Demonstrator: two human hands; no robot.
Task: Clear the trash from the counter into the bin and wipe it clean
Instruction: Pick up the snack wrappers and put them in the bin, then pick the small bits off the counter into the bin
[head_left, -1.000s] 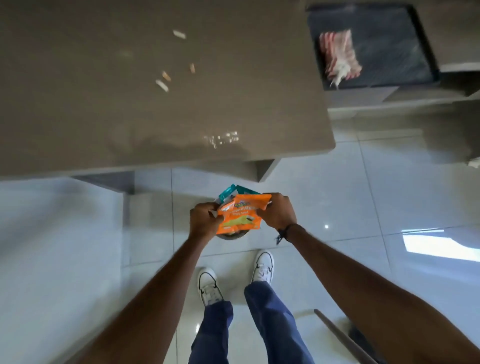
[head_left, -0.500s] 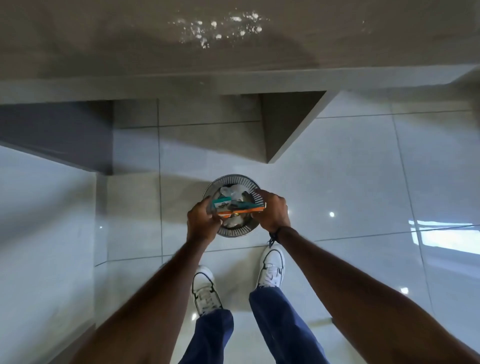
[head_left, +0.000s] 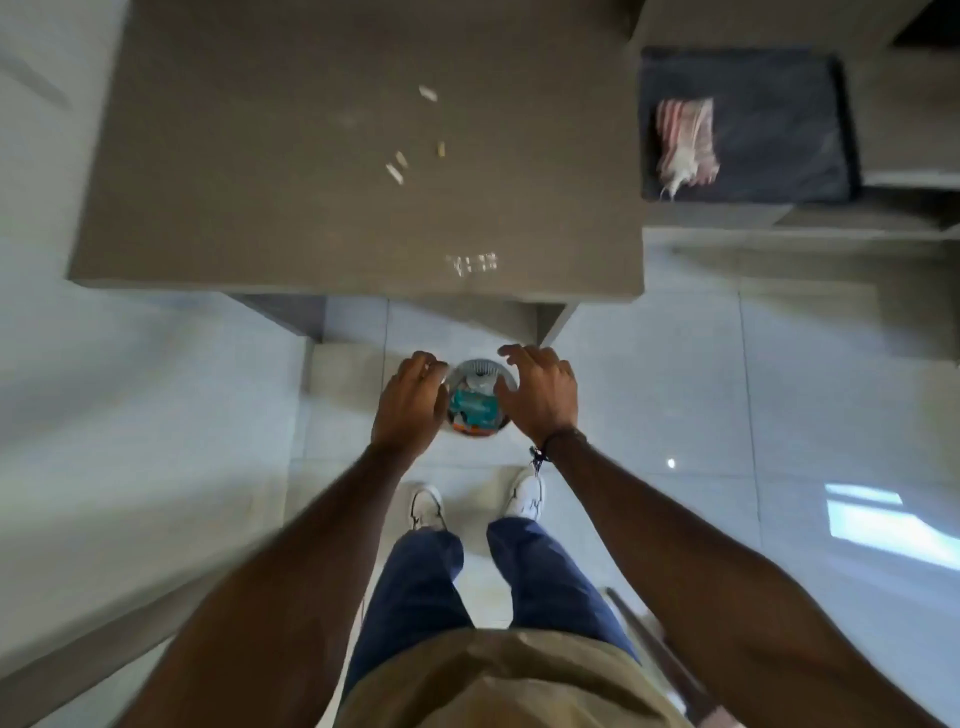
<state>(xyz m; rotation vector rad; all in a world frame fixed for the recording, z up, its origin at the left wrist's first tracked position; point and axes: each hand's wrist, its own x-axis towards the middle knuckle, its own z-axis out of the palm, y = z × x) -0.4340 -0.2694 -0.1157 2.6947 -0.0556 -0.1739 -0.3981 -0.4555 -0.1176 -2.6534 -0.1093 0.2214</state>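
Note:
A small round metal bin (head_left: 477, 368) stands on the floor below the counter's front edge. A teal wrapper (head_left: 472, 409) lies on top of the trash inside it, with an orange wrapper (head_left: 466, 427) showing beneath. My left hand (head_left: 410, 405) hovers over the bin's left side with its fingers loosely curled and nothing in it. On the right side my right hand (head_left: 540, 397) has its fingers spread and is also empty. Several small scraps (head_left: 396, 174) lie on the brown counter (head_left: 260, 208), and a patch of white crumbs (head_left: 471, 262) sits near its front edge.
A striped red-and-white cloth (head_left: 685, 140) lies on a dark surface (head_left: 779, 124) to the right of the counter. My feet in white shoes (head_left: 527, 496) stand on glossy floor tiles just behind the bin. A dark bar (head_left: 654, 654) shows at the lower right.
Both hands have let go of the orange and teal wrappers, which now lie in the bin. The hands have spread apart and the view has tilted up to show the counter top.

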